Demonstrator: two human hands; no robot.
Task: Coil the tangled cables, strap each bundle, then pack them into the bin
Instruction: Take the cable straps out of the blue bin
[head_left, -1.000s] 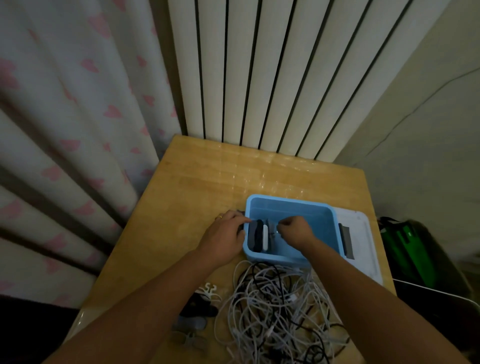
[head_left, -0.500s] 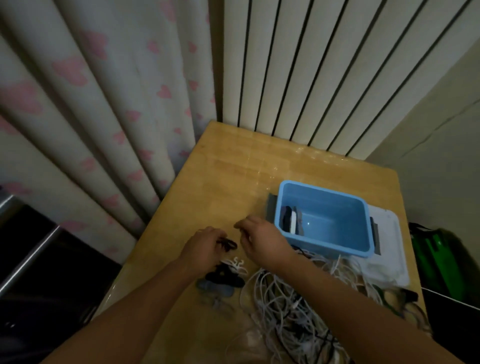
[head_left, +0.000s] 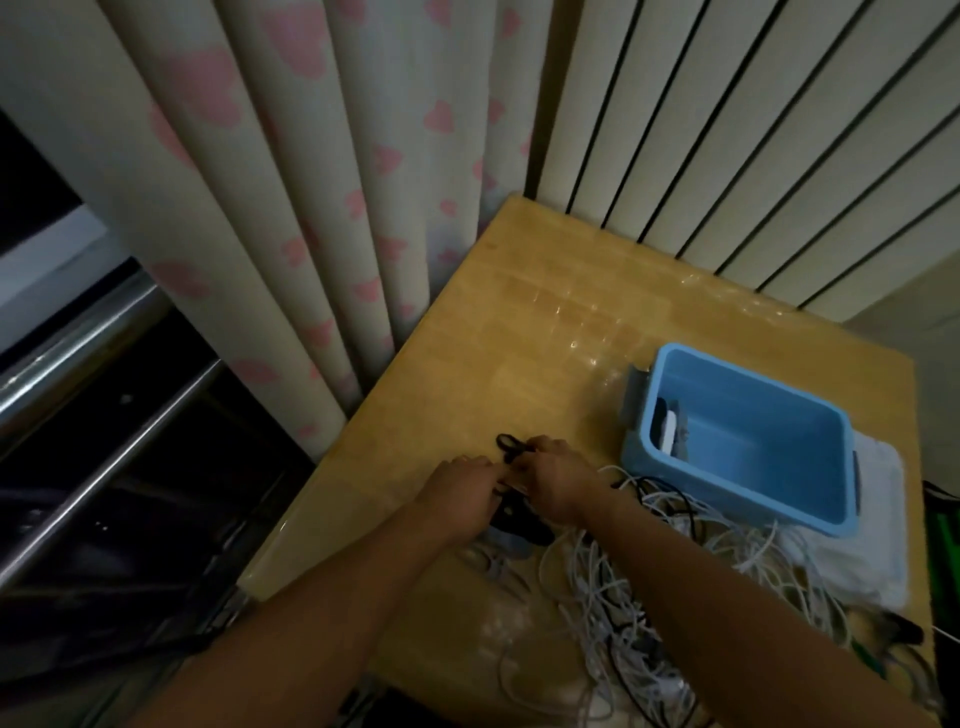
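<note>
Right hand (head_left: 558, 480) hides most of black strap (head_left: 508, 446)

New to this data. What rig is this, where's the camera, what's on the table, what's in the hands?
There is no machine here: a person works with two bare hands. The single picture comes from a wide-angle camera worn on the person's head, looking forward and down, so both forearms enter from the bottom edge.

The surface is a wooden table set against a curtain and a ribbed white wall. On it stands a blue bin with a few bundles upright at its left end. In front of the bin lies a tangle of mostly white cables, with some black ones mixed in.

The left hand and right hand meet over a thin black cable, whose loop sticks out beyond the fingers. Both seem to pinch it, though the dim light hides the exact grip.
</note>
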